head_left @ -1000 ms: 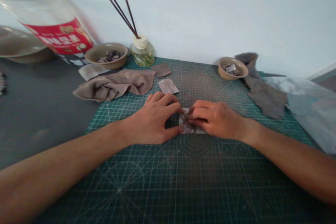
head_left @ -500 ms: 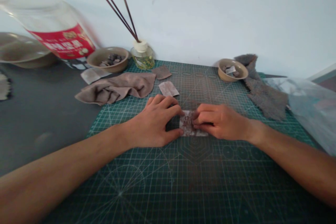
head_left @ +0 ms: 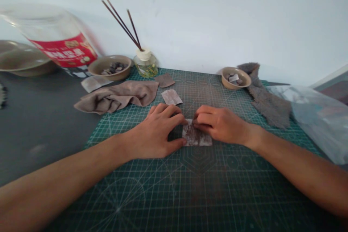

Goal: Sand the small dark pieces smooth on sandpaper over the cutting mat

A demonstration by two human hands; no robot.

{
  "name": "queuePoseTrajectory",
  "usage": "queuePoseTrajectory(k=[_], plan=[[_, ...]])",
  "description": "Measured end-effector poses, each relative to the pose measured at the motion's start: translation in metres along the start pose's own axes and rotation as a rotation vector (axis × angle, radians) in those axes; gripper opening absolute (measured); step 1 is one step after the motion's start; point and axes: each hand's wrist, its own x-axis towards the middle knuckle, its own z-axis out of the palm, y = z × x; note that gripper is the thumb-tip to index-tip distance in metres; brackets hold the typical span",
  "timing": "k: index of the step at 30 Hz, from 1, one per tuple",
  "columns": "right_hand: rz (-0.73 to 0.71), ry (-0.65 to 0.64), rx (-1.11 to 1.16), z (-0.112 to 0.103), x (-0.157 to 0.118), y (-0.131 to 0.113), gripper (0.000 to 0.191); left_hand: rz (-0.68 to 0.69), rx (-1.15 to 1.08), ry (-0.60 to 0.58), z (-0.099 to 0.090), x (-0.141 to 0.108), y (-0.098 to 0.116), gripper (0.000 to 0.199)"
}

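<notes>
A small square sheet [head_left: 198,138], whitish with dark brown smears, lies flat on a green cutting mat [head_left: 152,203]. My left hand [head_left: 159,130] rests at its left edge, thumb and forefinger spread apart and touching the two left corners. On the sheet's upper part, my right hand [head_left: 221,123] has its fingertips pinched together and pressed down. Whatever sits between those fingertips is hidden. Just beyond the left hand lie a whitish square piece [head_left: 172,97] and a brown square piece [head_left: 165,80].
A crumpled brown cloth [head_left: 119,96] and a bowl of small grey pieces [head_left: 94,70] are at the left. A reed diffuser [head_left: 146,65] and a large jar [head_left: 67,50] stand by the wall. Right: another bowl [head_left: 227,84], a grey fuzzy cloth [head_left: 272,107], a plastic bag [head_left: 320,119].
The right fingertips have slid toward the sheet's upper left, baring more of its lower right. My left hand keeps its place on the edge. The whole view has shifted slightly.
</notes>
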Motion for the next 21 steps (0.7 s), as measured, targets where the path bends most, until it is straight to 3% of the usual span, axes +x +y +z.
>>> queuePoseTrajectory(k=[7, 11, 18, 21], plan=[[-0.115, -0.095, 0.067, -0.0025, -0.0037, -0.0055, 0.010, 0.004, 0.013, -0.006, -0.0010, -0.0013, 0.0014, 0.040], [-0.080, -0.049, 0.047, -0.0036, -0.0007, 0.0006, 0.009, -0.001, 0.024, -0.004, -0.0008, -0.0029, 0.0018, 0.040], [-0.086, -0.106, 0.212, -0.0045, 0.0025, -0.0002, 0.006, -0.002, 0.025, -0.011, -0.0020, -0.0033, 0.0034, 0.041], [-0.009, -0.069, 0.176, -0.0044, 0.0032, -0.0008, 0.005, -0.006, 0.019, -0.019, -0.0025, -0.0032, 0.0036, 0.043]])
